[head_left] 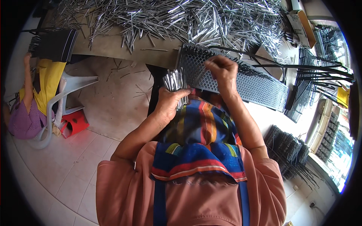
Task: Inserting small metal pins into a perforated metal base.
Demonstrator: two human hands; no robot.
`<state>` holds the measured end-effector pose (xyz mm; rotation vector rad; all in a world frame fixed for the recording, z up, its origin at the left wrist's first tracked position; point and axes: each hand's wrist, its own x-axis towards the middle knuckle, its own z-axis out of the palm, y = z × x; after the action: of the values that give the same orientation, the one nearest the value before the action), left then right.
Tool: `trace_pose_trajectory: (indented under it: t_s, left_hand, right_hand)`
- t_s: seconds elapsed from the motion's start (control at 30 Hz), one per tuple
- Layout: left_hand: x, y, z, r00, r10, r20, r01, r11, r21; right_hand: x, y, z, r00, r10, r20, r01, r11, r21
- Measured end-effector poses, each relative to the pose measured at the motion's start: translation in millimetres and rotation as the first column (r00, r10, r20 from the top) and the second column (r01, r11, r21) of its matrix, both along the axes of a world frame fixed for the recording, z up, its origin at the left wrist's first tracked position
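My left hand (169, 101) is wrapped round an upright bundle of thin, shiny metal rods (174, 80), its thumb lying across them. A grey perforated metal rack (260, 90) with rows of round holes stretches in front of me, slanting down to the right. Above its left part is my right hand (225, 71), the fingers curled and pinched together; blur hides whatever may be between them. Dark rod ends stand in rows along the rack's far side. Beneath my hands, a striped, colourful apron (203, 118) covers my lap.
A large loose heap of metal rods (181, 19) spreads over the table (117, 45) ahead. At the left, another person (28, 116) sits on a white plastic chair (77, 88) beside a red container (75, 122). Black racks (288, 150) stand at the right, and long dark bars (320, 71) jut out there.
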<state>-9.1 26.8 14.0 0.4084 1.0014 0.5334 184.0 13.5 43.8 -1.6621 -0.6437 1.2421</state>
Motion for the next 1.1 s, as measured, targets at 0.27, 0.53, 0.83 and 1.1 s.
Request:
trace_pose_trajectory:
  t_s: [0.27, 0.53, 0.83, 1.1]
  left_hand:
    - [3.8, -4.0, 12.8, 0.99, -0.136, -0.02, 0.135, 0.989, -0.052]
    - [4.8, -2.8, 1.8, 0.992, -0.124, 0.039, 0.127, 0.988, -0.09]
    - [7.3, -2.0, 7.3, 0.996, -0.073, 0.046, 0.079, 0.986, -0.149]
    - [9.3, -6.5, 0.0, 0.987, -0.144, 0.069, 0.152, 0.981, -0.124]
  right_hand:
    - [12.8, 18.0, -10.1, 0.833, -0.215, 0.51, -0.08, 0.866, 0.494]
    - [12.7, 2.0, -9.1, 0.639, -0.136, 0.757, -0.362, 0.816, 0.452]
    - [-5.2, -16.9, -27.2, 0.426, -0.14, 0.894, -0.556, 0.739, 0.381]
    - [7.8, 18.0, -6.7, 0.69, -0.122, 0.714, -0.175, 0.928, 0.328]
